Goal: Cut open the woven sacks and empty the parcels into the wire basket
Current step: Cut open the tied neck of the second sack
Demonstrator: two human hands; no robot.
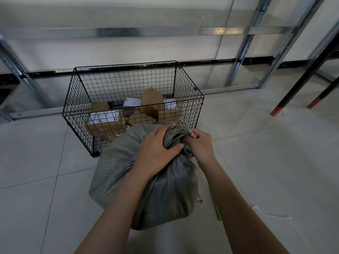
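Grey woven sack [146, 189], stuffed full and sitting on the pale tiled floor [45, 162] right in the middle near the camera. Its top end is touching the near side of the black wire basket [126, 85]. The basket sits just beyond it on the floor and has a bunch of brown cardboard parcels [104, 121] in it, several with white labels.

Left hand [157, 151] is on the bunched-up neck of the sack. Its grip is closed on the fabric, with the thumb hooked round the right side of the neck and the fingers over the top. Right hand [200, 145] is jammed up against the same neck from the right, and its grip is curled tight round a small red-and-white thing [194, 134] poking out by the knuckles. Honestly can't tell what it is. The frayed top [178, 126] of the sack sticks up between the two hands, all loose threads.

There's a thin green strip [215, 208] lying on the floor just right of the sack. Silver metal racking [244, 52] stands along the far wall, and black legs [302, 79] with red feet are off to the far right.
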